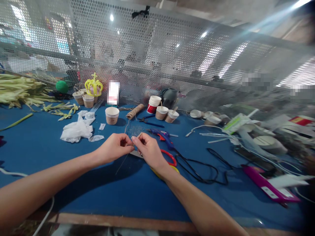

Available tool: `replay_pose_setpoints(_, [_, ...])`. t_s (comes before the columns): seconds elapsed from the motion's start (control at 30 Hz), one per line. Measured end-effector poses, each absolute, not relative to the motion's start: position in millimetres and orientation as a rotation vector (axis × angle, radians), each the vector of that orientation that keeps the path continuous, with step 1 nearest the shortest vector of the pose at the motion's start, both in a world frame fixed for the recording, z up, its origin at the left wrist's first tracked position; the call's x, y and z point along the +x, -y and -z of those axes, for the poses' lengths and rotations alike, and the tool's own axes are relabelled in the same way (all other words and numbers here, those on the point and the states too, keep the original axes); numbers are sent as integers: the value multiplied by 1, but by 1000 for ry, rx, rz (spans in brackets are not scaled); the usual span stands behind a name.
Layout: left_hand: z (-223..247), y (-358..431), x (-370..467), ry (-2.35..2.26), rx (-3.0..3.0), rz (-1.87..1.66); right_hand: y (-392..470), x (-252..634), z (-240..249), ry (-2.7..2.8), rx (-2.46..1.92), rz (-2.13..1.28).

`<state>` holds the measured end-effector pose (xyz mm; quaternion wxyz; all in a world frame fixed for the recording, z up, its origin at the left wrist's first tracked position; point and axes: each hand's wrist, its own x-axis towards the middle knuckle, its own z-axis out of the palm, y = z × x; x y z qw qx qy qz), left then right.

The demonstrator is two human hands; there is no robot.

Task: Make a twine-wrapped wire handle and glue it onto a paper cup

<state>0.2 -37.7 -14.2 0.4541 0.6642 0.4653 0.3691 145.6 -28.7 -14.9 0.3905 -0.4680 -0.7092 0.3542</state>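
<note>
My left hand point(117, 146) and my right hand point(149, 149) meet above the middle of the blue table, fingertips pinched close together. Both seem to grip a thin brown twine point(127, 126), which runs down from a twine roll point(135, 111). A thin loose end point(121, 165) hangs below my left hand. What lies right between the fingertips is too small to make out. Under my right hand and wrist are scissors point(169, 156) with red and yellow handles, partly hidden. A blue glue gun point(162, 135) lies just beyond my right hand, and pliers point(151, 122) farther back.
Paper cups point(112, 116) stand along the back before a perforated metal screen point(137, 49). White crumpled material point(76, 130), a yellow crown-shaped piece point(94, 86) and pale dried leaves point(19, 90) are leftward. Rightward lie a black cable point(204, 178) and a magenta power strip point(268, 185).
</note>
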Motion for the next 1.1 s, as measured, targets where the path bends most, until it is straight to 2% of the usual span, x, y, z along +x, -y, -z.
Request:
replay_pose_setpoints(0.1, [16, 38, -1, -1127, 1621, -909, 30, 145, 15, 1785, -1175, -907])
replay_pose_setpoints(0.37, [6, 36, -6, -967, 1319, -823, 27, 147, 10, 1677, -886, -1329])
replay_pose_setpoints(1.1, [14, 36, -2, -1042, 1566, -881, 27, 147, 13, 1810, -1133, -942])
